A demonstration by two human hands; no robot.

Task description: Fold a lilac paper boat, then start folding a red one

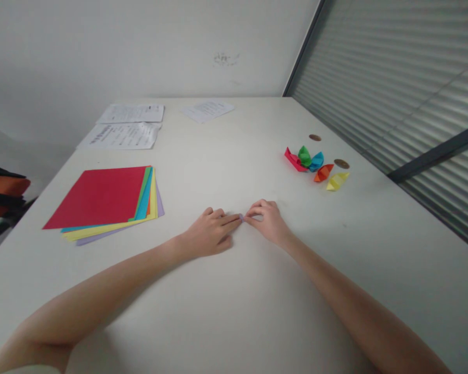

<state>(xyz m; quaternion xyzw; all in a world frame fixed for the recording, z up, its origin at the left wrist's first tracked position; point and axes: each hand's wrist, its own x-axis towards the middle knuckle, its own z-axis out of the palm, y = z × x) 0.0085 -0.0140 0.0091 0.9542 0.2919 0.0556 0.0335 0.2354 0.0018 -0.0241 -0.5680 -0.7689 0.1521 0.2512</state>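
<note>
My left hand point(212, 232) and my right hand point(267, 221) meet fingertip to fingertip on the white table point(234, 311). Between them a tiny bit of purple folded paper point(241, 217) shows, pinched by both hands; most of it is hidden under the fingers. A stack of coloured paper sheets point(105, 201), red on top, lies to the left of my left hand. Several small folded paper boats point(315, 166), red, green, blue, orange and yellow, sit to the far right.
Printed white sheets point(120, 135) lie at the table's far left, another printed sheet point(207, 110) at the far middle. Two brown round spots point(341, 163) mark the table near the boats. Window blinds point(405, 93) run along the right edge. An orange chair point(0, 195) stands left.
</note>
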